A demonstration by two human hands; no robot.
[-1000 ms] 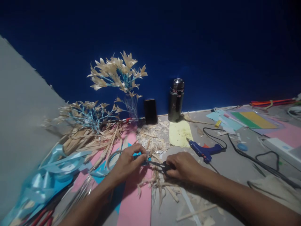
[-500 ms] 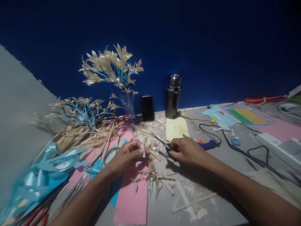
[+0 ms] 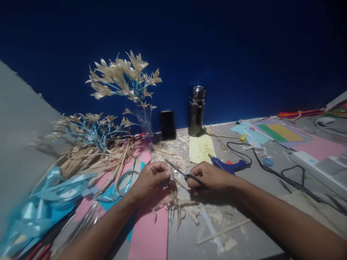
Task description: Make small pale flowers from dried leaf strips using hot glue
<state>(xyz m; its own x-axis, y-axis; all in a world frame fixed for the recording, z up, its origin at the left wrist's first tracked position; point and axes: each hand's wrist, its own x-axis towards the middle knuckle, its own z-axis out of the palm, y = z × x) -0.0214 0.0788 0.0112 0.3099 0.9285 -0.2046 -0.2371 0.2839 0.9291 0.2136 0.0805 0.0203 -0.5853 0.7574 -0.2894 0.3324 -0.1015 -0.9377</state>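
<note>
Black-handled scissors (image 3: 177,169) are in my right hand (image 3: 207,177), its fingers closed round the handles and the blades pointing up and left. My left hand (image 3: 154,178) pinches a small white strip (image 3: 171,174) between thumb and fingertips, just left of the scissors. Beneath my left hand lies a long pink paper sheet (image 3: 150,231). Dry husk scraps (image 3: 179,206) cover the tabletop between and below my hands. Beyond my right hand a blue glue gun (image 3: 227,165) rests on its side, its nozzle near a yellow paper (image 3: 202,148).
Pale flowers on blue stems (image 3: 127,77) stand at the back left, beside a phone (image 3: 167,125) and a dark flask (image 3: 196,112). Blue ribbon (image 3: 38,209) lies at left. Black cable (image 3: 287,178) and a white power strip (image 3: 311,169) are at right.
My right hand has shifted slightly left and down with the scissors, uncovering more of the glue gun. The white strip in my left hand has moved slightly right. The view has shifted slightly.
</note>
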